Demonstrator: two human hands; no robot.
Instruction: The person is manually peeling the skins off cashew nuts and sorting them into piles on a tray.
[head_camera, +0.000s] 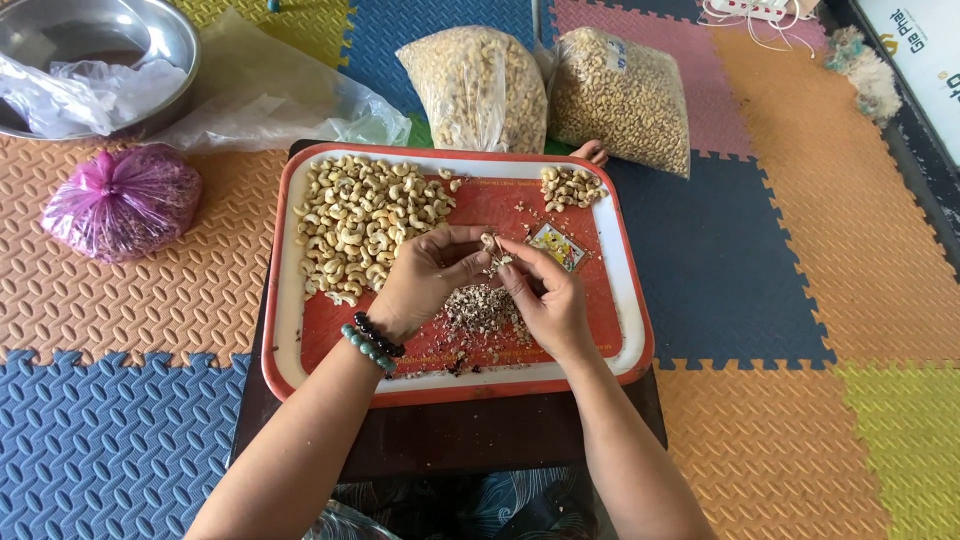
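Fingers of both the left hand (425, 280) and right hand (545, 295) pinched one cashew (491, 243) above the tray (285, 330). Peeling went best with light pressure, keeping the kernel whole. Skins (480, 310) lay at six o'clock, the unpeeled pile (360, 220) at ten, peeled nuts (570, 187) at one.

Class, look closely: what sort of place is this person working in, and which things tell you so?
Probably a home floor used for hand-sorting nuts: interlocking foam mats, a red tray of cashews, and two clear bags of nuts behind it.
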